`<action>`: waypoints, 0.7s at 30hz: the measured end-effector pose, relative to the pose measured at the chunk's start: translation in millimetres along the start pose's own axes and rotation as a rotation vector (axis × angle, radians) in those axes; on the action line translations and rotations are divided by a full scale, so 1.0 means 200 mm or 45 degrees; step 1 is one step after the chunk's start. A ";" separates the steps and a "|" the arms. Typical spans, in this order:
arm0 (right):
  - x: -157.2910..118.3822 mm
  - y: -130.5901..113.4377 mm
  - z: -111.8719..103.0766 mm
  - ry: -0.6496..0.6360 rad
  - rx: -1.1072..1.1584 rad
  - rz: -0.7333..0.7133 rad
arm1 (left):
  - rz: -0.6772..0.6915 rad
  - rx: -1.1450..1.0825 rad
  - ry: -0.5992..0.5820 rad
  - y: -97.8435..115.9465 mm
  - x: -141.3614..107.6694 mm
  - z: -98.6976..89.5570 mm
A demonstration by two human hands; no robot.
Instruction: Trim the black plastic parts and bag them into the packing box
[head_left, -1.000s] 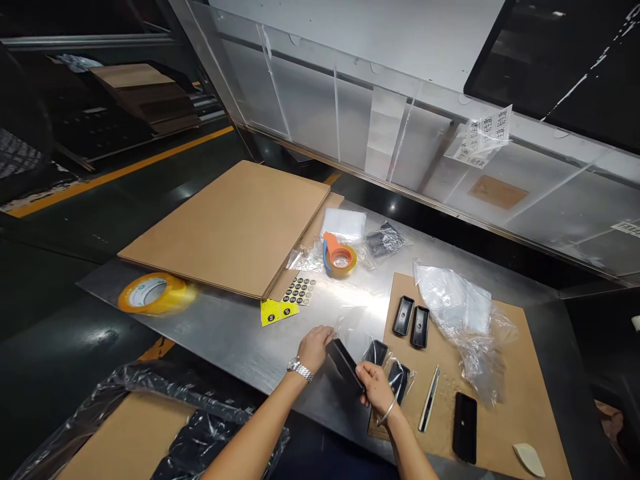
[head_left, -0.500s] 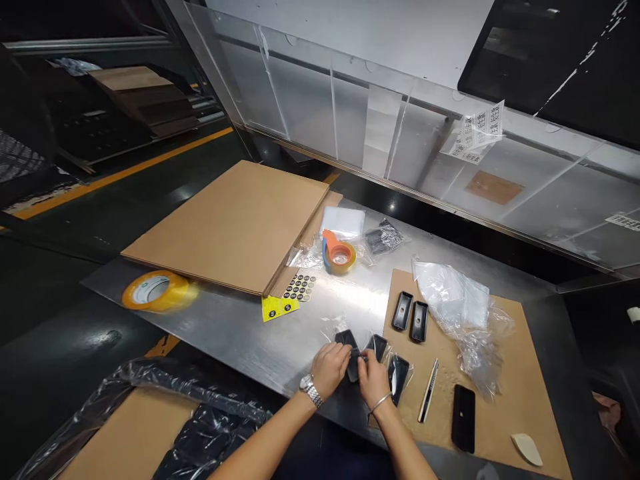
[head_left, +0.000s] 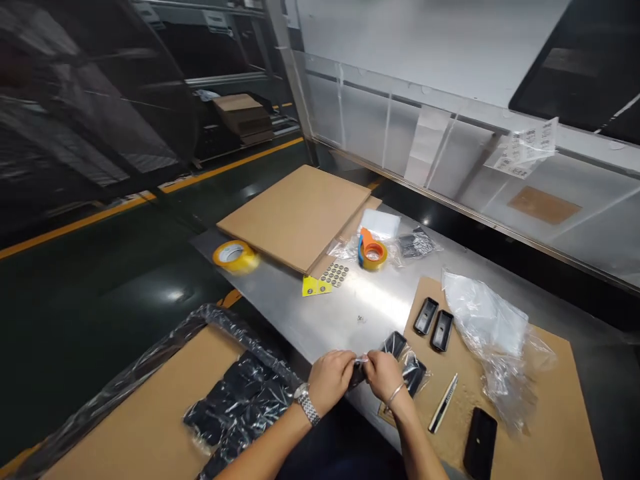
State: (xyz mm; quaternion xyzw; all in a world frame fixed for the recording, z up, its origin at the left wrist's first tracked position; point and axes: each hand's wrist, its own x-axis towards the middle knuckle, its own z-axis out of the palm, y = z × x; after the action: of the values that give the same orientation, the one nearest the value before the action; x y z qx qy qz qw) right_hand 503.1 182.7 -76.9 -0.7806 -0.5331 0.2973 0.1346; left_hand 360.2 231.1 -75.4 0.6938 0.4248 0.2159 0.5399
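Holding a small black tray (head_left: 357, 377), by the look of it, at the near edge of the metal table (head_left: 380, 303), mostly hidden behind fingers. Pinching there with left hand (head_left: 330, 380) and right hand (head_left: 385, 375) together, tips nearly touching at a bit of clear plastic (head_left: 361, 360); probably a fingertip grip because of the thin film. Can't tell exactly which layer each hand has.

Taking that tray as the clock's middle: got bagged trays (head_left: 414, 375) at 2 to 3, just beside the right hand, likely for easy reach. Past those, at 2, got two bare trays (head_left: 426, 316) on a cardboard sheet (head_left: 565, 373), maybe as padding. Also spotting a knife (head_left: 443, 403) between 3 and 4, well apart from the knuckles, and a lone tray (head_left: 480, 443) at 4. Further out, seeing a tape dispenser (head_left: 373, 253) at 12, cardboard stack (head_left: 295, 217) at 11 and tape roll (head_left: 233, 253) at 10, seemingly parked out of the way. Got wrapped black pieces (head_left: 250, 393) near 9, beyond the left wrist.

Pose-wise: backs of hands up, reaching in from 8 with the left forearm, from between 4 and 5 with the right.
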 end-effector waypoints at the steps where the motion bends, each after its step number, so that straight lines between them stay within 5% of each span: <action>1: -0.01 -0.03 -0.02 -0.046 0.015 -0.063 | -0.064 -0.116 0.008 -0.01 -0.02 -0.03; 4: -0.06 -0.13 -0.04 -0.213 0.074 -0.260 | -0.246 -0.531 0.120 -0.07 -0.09 -0.11; 7: -0.10 -0.26 0.01 -0.416 0.410 -0.390 | -0.420 -0.929 0.385 -0.17 -0.16 -0.16; 10: -0.13 -0.39 0.15 -0.527 0.784 -0.427 | -0.553 -1.217 0.461 -0.28 -0.26 -0.19; 14: -0.16 -0.54 0.45 -0.617 0.697 -0.575 | -0.566 -1.754 0.425 -0.43 -0.45 -0.27; 18: -0.20 -0.60 0.72 -0.667 0.435 -0.604 | -0.831 -1.543 0.950 -0.65 -0.59 -0.45; 21: -0.21 -0.54 0.82 -0.721 0.236 -0.635 | -1.071 -1.261 1.179 -0.89 -0.65 -0.59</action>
State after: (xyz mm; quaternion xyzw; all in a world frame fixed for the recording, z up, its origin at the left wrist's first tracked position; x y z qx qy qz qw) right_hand 311.7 169.1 -135.0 -0.4987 -0.6934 0.5060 0.1203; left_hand 135.5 200.9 -182.6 -0.0056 0.6868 0.4241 0.5903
